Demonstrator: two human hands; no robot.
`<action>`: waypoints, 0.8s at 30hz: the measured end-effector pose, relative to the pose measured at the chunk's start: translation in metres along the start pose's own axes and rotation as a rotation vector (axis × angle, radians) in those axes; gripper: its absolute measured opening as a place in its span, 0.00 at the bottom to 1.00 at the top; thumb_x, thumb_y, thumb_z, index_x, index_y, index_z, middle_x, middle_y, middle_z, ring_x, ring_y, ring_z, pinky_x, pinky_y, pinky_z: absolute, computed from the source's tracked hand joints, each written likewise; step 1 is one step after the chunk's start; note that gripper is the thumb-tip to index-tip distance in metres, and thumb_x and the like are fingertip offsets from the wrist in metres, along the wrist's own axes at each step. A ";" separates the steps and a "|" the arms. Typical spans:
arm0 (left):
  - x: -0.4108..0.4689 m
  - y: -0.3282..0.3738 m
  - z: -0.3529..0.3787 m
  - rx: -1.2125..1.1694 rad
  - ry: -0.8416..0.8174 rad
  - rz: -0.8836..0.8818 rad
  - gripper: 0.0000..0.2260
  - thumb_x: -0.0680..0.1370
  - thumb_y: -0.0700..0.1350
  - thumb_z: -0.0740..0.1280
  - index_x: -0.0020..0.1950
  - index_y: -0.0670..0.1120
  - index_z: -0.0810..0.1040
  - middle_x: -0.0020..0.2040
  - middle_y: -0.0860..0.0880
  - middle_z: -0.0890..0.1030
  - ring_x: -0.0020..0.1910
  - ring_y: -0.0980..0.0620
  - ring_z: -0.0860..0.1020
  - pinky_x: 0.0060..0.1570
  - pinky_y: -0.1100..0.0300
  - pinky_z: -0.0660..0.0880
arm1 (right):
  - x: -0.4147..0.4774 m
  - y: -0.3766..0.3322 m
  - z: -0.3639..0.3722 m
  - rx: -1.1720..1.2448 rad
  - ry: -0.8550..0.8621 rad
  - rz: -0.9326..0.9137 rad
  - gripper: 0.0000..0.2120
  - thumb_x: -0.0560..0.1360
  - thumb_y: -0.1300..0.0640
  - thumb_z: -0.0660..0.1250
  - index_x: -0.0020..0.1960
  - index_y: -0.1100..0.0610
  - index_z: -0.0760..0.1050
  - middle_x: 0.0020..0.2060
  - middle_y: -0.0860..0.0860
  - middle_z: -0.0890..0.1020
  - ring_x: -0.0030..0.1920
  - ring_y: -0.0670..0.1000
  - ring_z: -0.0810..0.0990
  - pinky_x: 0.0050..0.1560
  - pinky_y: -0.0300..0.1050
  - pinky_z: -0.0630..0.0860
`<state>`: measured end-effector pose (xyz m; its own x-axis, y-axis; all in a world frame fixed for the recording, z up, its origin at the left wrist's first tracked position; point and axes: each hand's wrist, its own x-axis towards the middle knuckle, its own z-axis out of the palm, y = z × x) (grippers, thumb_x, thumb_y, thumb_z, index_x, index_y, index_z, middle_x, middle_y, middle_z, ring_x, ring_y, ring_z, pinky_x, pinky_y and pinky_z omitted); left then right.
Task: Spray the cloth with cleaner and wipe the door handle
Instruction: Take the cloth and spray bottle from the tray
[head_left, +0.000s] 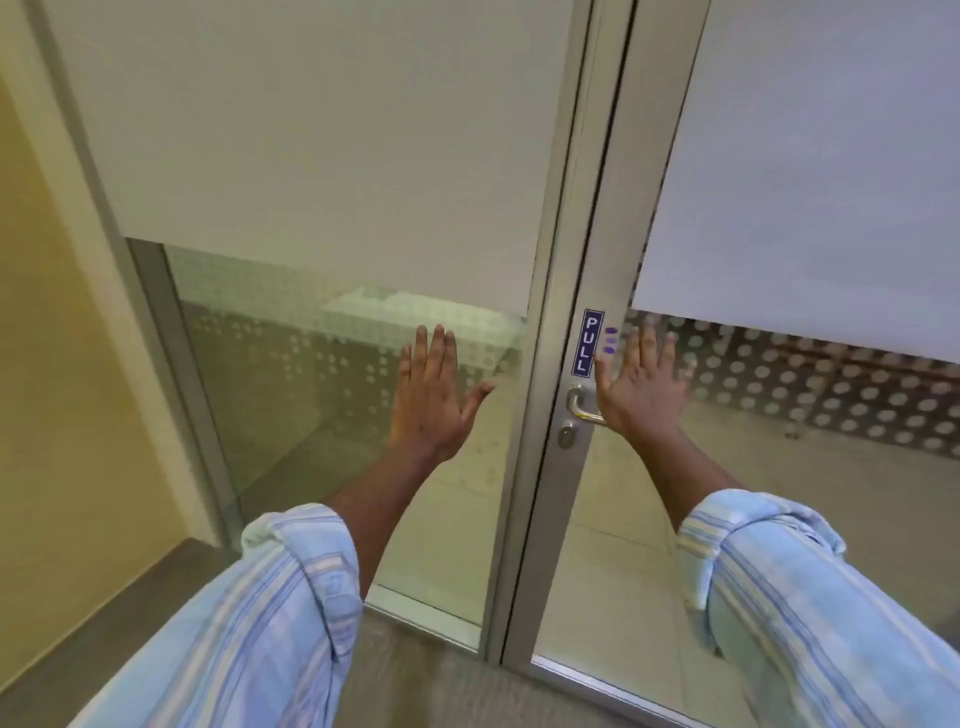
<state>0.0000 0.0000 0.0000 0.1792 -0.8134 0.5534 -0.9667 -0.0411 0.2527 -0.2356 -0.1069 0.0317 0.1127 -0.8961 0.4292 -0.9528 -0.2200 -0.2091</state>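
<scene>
A silver lever door handle (581, 404) sits on the aluminium frame of a glass door, under a blue PULL sticker (586, 343) and above a round keyhole (567, 435). My right hand (641, 384) is raised flat with fingers spread, palm toward the door, and covers the handle's right end. My left hand (434, 397) is held up the same way in front of the fixed glass panel to the left, holding nothing. No cloth or spray bottle is in view.
The glass door (779, 519) and the glass panel (322, 415) have frosted film above and dot patterns lower down. A yellow wall (62, 364) stands at the left. Grey carpet (415, 686) lies below. Blue striped sleeves cover both forearms.
</scene>
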 end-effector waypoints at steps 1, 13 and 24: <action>-0.010 0.001 0.000 0.006 -0.004 -0.028 0.45 0.75 0.71 0.37 0.80 0.39 0.51 0.81 0.41 0.53 0.80 0.42 0.44 0.79 0.46 0.42 | -0.008 -0.001 0.001 -0.012 -0.024 0.004 0.34 0.79 0.36 0.40 0.78 0.56 0.43 0.78 0.50 0.42 0.77 0.56 0.41 0.73 0.67 0.43; -0.160 0.024 -0.020 0.161 -0.084 -0.219 0.43 0.76 0.70 0.36 0.80 0.39 0.47 0.81 0.41 0.48 0.80 0.44 0.41 0.79 0.47 0.41 | -0.120 -0.003 0.035 0.045 -0.207 -0.223 0.35 0.79 0.37 0.42 0.78 0.57 0.48 0.79 0.51 0.45 0.77 0.57 0.43 0.72 0.69 0.43; -0.312 0.005 -0.059 0.208 -0.147 -0.480 0.40 0.78 0.67 0.38 0.80 0.39 0.48 0.81 0.42 0.49 0.80 0.46 0.41 0.80 0.50 0.40 | -0.248 -0.084 0.061 0.194 -0.389 -0.440 0.37 0.77 0.35 0.43 0.78 0.57 0.46 0.79 0.53 0.47 0.77 0.58 0.46 0.73 0.67 0.45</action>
<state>-0.0495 0.2883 -0.1246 0.5968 -0.7466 0.2939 -0.8006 -0.5301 0.2793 -0.1668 0.1104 -0.1106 0.6130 -0.7722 0.1671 -0.7291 -0.6343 -0.2571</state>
